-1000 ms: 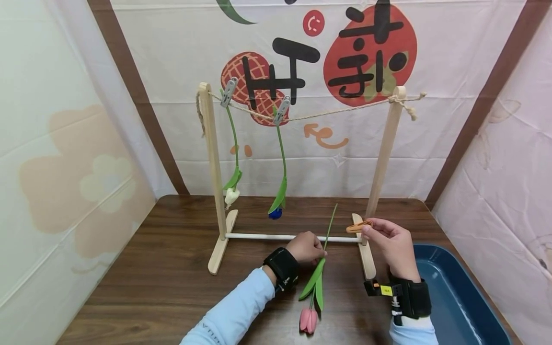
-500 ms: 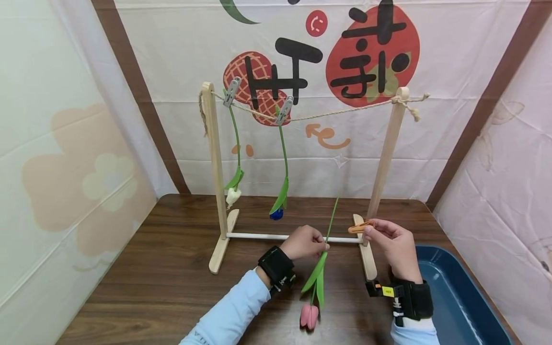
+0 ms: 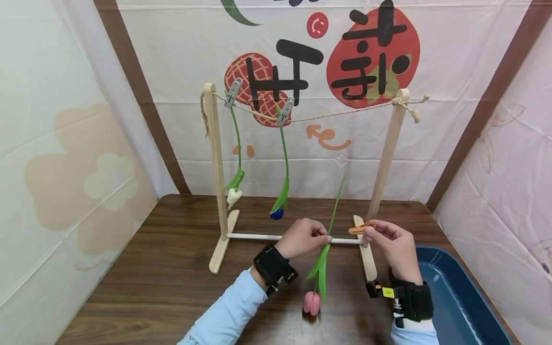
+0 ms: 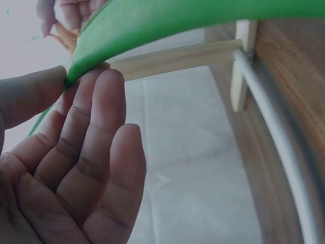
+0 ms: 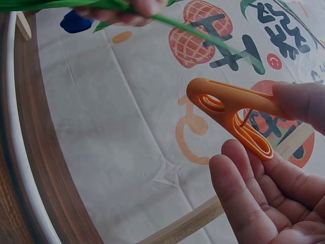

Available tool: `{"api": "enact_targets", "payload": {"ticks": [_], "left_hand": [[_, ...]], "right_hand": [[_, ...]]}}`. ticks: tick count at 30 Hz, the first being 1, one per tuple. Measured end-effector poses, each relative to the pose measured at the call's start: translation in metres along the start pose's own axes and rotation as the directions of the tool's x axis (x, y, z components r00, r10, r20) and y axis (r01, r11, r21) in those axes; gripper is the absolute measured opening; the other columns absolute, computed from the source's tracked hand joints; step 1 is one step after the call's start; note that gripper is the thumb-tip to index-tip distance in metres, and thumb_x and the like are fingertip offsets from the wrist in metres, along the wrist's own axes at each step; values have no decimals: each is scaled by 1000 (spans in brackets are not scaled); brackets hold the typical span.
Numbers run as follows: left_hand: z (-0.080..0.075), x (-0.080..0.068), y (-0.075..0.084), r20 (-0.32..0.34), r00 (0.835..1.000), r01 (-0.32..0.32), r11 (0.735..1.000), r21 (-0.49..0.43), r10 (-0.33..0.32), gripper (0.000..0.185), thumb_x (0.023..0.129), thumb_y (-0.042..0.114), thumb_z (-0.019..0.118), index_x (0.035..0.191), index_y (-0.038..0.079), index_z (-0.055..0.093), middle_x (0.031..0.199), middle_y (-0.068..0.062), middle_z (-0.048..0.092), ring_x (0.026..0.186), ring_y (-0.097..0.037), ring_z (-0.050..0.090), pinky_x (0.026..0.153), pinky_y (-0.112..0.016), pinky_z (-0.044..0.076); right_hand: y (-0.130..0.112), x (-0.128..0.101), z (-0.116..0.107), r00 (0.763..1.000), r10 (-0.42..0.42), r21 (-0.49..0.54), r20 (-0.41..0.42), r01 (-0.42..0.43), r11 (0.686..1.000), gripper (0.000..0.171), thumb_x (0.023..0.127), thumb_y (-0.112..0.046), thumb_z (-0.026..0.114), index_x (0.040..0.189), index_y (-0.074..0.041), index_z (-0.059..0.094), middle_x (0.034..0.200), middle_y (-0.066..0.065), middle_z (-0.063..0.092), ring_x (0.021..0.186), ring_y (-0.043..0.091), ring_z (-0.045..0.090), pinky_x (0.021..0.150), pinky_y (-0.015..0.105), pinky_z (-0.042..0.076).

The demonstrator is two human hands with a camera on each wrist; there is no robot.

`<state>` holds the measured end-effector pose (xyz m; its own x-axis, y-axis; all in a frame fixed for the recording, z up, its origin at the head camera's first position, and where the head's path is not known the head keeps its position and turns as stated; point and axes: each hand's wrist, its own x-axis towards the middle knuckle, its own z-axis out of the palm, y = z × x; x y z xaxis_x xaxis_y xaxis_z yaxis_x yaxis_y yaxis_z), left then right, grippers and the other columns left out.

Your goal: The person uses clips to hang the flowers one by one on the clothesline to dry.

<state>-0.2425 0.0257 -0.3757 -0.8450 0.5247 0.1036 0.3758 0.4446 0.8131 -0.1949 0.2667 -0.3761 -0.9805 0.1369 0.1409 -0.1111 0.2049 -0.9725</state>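
Note:
My left hand [image 3: 304,237] pinches the green stem of a pink tulip [image 3: 312,303] between thumb and fingertips. The stem points up and away, and the bloom hangs low near the tabletop. In the left wrist view a green leaf [image 4: 152,30] runs out from the pinch. My right hand [image 3: 391,247] holds an orange clothespin [image 5: 228,112] by its handle end, thumb on one arm and fingers under the other. A white tulip [image 3: 234,197] and a blue tulip [image 3: 277,213] hang upside down from the rope [image 3: 340,113], each by a grey clothespin [image 3: 286,111].
The rope spans two wooden posts [image 3: 388,153] on flat feet, joined low down by a white rod [image 3: 258,236]. A blue tray [image 3: 457,297] stands on the brown table [image 3: 142,287] at the right. A printed cloth [image 3: 189,129] hangs behind.
My left hand has risen and moved slightly away, lifting the pink tulip; its stem tip is higher and its bloom has drawn up from the table. My right hand has stayed nearly still.

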Motion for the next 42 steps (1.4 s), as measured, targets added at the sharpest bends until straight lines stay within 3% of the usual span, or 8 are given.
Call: {"api": "enact_targets", "payload": {"ticks": [4,9,20,36,42], "left_hand": [[-5,0,7,-26,998,-50,999,-12,49,16,94,20,68,79,13,70,69,-3,67,64,-19,65,54,-22,46],[-9,0,17,-72,992,-101,995,4,101,16,94,23,68,79,16,69,68,4,64,61,-9,59,56,-22,46],[-18,2,34,-164,962,-211,975,72,220,13,93,25,69,83,16,71,72,11,62,66,-8,55,61,-22,46],[-34,20,52,-271,918,-281,957,73,290,13,92,21,69,86,10,72,70,6,62,61,-8,51,57,-22,43],[-40,26,57,-304,902,-301,951,70,308,13,92,20,69,87,9,73,68,3,60,60,-9,49,55,-22,41]], "right_hand": [[0,0,-1,1000,1,2,6,-1,1000,47,89,-30,73,122,4,63,93,7,71,80,13,66,76,25,51],[0,-1,-1,1000,3,2,10,-3,1000,48,90,-30,72,122,4,63,93,6,71,81,12,66,75,25,52],[4,1,-2,1000,-6,40,-6,6,999,50,89,-26,74,121,10,60,92,-1,71,81,13,67,74,25,53],[3,1,-4,1000,-13,59,-18,14,998,50,89,-24,74,122,10,59,92,-2,71,80,11,68,75,25,53],[3,2,-3,1000,-15,47,-23,16,999,44,88,-26,74,119,4,64,92,-2,71,81,12,68,75,25,53]]}}
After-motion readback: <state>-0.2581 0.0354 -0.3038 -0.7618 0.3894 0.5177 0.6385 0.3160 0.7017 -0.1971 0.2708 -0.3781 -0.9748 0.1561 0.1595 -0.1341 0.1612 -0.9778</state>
